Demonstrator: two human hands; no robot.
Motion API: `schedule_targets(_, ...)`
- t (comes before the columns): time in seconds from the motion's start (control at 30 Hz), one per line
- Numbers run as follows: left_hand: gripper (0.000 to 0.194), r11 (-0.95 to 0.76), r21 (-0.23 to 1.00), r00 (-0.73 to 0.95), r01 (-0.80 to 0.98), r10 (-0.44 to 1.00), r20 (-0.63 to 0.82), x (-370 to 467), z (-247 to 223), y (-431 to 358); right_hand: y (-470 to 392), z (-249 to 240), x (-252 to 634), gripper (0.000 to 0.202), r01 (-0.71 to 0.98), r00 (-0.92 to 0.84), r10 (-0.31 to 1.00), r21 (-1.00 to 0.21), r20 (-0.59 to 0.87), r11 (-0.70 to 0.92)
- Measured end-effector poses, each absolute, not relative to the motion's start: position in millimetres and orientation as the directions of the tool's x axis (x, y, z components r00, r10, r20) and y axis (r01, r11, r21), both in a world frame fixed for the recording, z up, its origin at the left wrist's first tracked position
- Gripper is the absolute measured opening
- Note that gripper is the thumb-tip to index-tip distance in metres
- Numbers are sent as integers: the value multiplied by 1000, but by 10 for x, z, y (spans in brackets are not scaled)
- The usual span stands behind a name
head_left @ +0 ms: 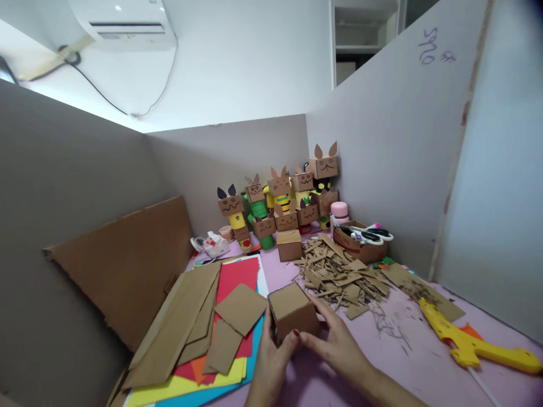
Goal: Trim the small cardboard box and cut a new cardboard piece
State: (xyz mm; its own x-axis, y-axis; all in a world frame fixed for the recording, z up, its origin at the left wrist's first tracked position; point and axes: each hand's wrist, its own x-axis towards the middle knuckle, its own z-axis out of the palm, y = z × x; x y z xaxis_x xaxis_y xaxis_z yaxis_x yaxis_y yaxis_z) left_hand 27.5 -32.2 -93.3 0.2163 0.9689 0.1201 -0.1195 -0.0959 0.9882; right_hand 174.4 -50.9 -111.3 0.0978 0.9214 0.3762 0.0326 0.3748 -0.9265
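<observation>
Brown cardboard forms the small cube box, plain-sided with dark edges, sitting on the pink table beside a fan of coloured paper sheets. Both hands close on it: the left hand grips its near left corner, the right hand presses its right side. Cardboard scraps lie behind.

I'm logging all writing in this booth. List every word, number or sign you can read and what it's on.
Purple handwriting on the right partition wall: possibly "506" turned sideways, plus a scribble; not surely readable.
Drawn faces on the cardboard animal figures: no words.
Print on the small packet: too small to read.
</observation>
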Motion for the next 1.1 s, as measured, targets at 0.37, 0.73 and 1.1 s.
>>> schedule_targets(0.37,58,-291,939,200,182,946,254,232,-1134,-253,-349,-1195,1872,86,-21,-37,914,-915,404,404)
schedule_targets(0.73,57,-243,907,21,343,968,251,312,-1175,-317,-325,-1393,1882,64,398,79,907,-847,413,351)
schedule_targets(1.1,56,-303,898,25,319,950,312,458,-1238,-462,-397,-1400,1731,74,418,27,899,-821,438,388)
